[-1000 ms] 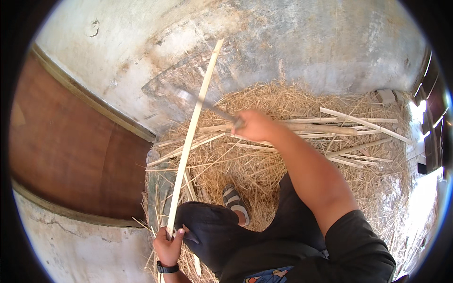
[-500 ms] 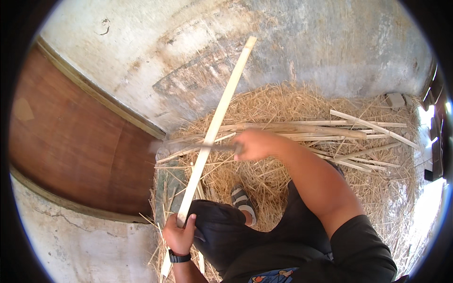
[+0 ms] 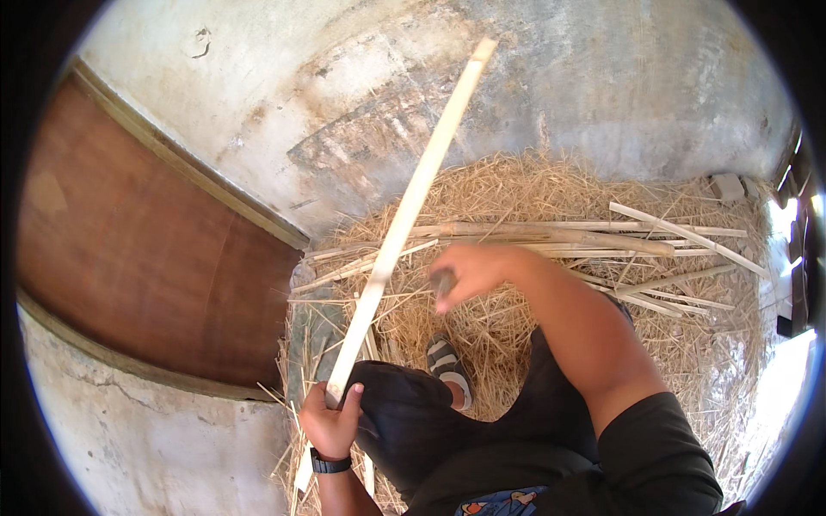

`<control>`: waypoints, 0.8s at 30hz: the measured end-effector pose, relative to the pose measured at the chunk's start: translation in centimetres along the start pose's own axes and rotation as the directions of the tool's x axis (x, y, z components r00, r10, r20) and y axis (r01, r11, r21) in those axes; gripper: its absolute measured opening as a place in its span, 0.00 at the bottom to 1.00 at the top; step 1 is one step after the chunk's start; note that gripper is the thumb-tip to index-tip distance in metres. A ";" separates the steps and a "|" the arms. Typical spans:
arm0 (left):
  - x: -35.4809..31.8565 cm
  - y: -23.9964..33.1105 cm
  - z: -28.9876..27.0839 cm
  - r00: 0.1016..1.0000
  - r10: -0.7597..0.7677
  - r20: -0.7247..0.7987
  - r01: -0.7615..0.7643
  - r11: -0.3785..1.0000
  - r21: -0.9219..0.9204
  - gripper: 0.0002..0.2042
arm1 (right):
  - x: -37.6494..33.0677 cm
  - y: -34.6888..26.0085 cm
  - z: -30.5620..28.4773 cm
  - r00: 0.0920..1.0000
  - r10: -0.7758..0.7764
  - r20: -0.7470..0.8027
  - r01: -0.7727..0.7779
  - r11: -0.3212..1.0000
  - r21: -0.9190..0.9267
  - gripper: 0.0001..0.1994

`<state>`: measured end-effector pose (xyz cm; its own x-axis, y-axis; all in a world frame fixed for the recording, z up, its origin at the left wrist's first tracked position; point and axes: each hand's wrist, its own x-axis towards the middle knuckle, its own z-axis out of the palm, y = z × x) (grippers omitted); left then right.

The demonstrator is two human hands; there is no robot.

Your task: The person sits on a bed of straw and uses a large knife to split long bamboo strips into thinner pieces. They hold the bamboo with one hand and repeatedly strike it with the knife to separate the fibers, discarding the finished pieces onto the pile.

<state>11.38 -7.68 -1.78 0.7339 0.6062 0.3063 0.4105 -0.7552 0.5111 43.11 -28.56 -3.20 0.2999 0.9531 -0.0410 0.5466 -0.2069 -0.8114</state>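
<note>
The pale strip (image 3: pixel 411 206) slants from the clasping left hand (image 3: pixel 331 426) toward far right, its nearer half left of the right hand (image 3: pixel 473 268), closed around what seems a blurred handle (image 3: pixel 443 282).

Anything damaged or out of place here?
Yes. The back wall is stained and worn, and a crack runs across the lower-left wall. One loose strip lies slanted across others on the straw, out of line with them.
</note>
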 end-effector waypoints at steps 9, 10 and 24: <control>0.0 -2.7 0.4 0.998 -0.027 0.050 0.026 1.000 0.015 0.17 | 0.0 -1.4 0.2 0.985 0.006 -0.170 -0.027 0.993 -0.118 0.20; 0.2 -2.3 0.5 0.996 -0.050 0.078 0.054 0.997 -0.050 0.17 | -0.3 -1.4 -0.1 0.988 0.017 -0.153 -0.040 0.989 -0.144 0.21; -0.3 -1.5 -1.3 0.980 -0.105 0.171 0.145 0.961 -0.236 0.14 | -0.1 -0.4 0.2 0.982 -0.012 -0.189 -0.031 0.975 -0.220 0.22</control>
<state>9.82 -6.44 -1.54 0.7683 0.6308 0.1086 0.3728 -0.5789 0.7252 42.72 -28.53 -2.99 0.4361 0.8964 0.0795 0.6954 -0.2796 -0.6619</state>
